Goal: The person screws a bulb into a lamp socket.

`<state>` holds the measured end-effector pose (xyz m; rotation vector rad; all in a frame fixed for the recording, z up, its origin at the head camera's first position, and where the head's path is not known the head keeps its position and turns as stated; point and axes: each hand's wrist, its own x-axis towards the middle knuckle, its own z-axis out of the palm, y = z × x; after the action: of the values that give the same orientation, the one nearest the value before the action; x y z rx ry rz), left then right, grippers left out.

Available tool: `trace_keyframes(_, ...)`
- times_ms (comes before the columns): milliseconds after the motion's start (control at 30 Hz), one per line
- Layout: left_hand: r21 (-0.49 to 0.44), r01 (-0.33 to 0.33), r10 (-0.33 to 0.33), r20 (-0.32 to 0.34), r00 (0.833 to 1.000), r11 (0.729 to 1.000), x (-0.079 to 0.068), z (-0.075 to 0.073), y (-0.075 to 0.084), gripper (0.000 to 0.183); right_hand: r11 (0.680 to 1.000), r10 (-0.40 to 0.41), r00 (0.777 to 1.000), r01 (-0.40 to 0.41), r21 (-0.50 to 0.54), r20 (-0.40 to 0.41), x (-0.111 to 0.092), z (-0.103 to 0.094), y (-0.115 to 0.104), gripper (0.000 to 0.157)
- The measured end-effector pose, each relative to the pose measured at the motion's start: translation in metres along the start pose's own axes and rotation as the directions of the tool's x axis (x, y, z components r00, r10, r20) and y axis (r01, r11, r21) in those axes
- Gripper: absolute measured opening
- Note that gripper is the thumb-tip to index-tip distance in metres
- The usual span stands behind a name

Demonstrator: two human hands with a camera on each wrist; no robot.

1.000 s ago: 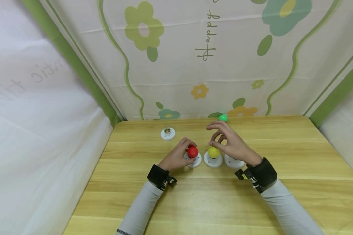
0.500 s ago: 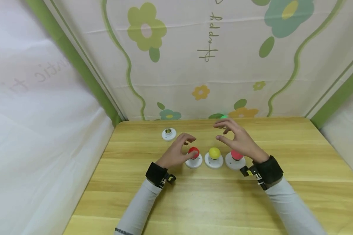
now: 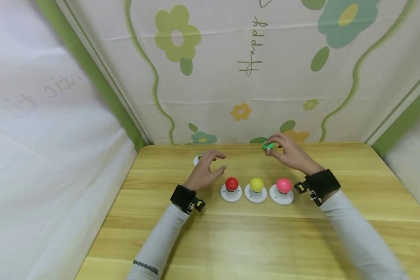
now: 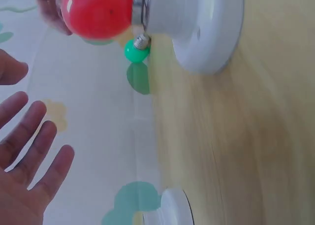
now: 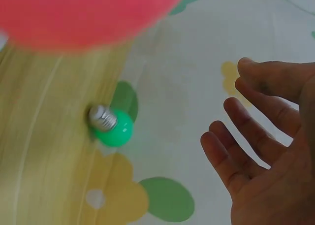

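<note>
My left hand [image 3: 202, 171] hovers with fingers spread, left of a red bulb [image 3: 231, 184] that is set in a white round lamp holder [image 3: 231, 197]. In the head view it partly covers a bulbless lamp holder [image 3: 196, 160] at the back left. Toward the back edge of the table, my right hand [image 3: 292, 154] reaches over a green bulb [image 3: 268, 146], its fingers overlapping the bulb in the head view. The right wrist view shows those fingers [image 5: 246, 136] loosely extended, apart from the green bulb [image 5: 115, 129], which lies on its side with the metal screw base showing.
A yellow bulb [image 3: 256, 185] and a pink bulb [image 3: 284, 186] stand upright in white holders, in a row with the red one. Behind the wooden table [image 3: 231, 241] hangs a flower-printed curtain [image 3: 210, 70]. A white fabric wall [image 3: 49, 136] rises at the left.
My left hand has let go of the red bulb and moved back and left. The right hand has moved from above the yellow bulb to the green bulb, uncovering the pink one.
</note>
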<state>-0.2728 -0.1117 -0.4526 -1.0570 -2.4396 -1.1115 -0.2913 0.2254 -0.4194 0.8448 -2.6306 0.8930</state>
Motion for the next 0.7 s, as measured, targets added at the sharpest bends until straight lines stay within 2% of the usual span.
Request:
trace_keyframes(300, 0.055, 0.051, -0.049, -0.039, 0.998, 0.997, 0.007, -0.003, -0.019, 0.029, 0.988, 0.047, 0.997, -0.037, -0.149, 0.064, 0.015, 0.004, 0.032, 0.024)
trace_keyframes(433, 0.071, 0.08, -0.077, -0.041, 0.996, 0.994, 0.01, -0.004, -0.025, 0.028, 0.988, 0.061, 0.994, -0.046, -0.15, 0.093, 0.018, 0.004, 0.04, 0.025)
trace_keyframes(700, 0.082, 0.166, -0.161, -0.067, 0.985, 0.983, 0.012, -0.006, -0.044, 0.028, 0.988, 0.039, 0.989, -0.017, -0.151, 0.141, 0.028, 0.008, 0.063, 0.029)
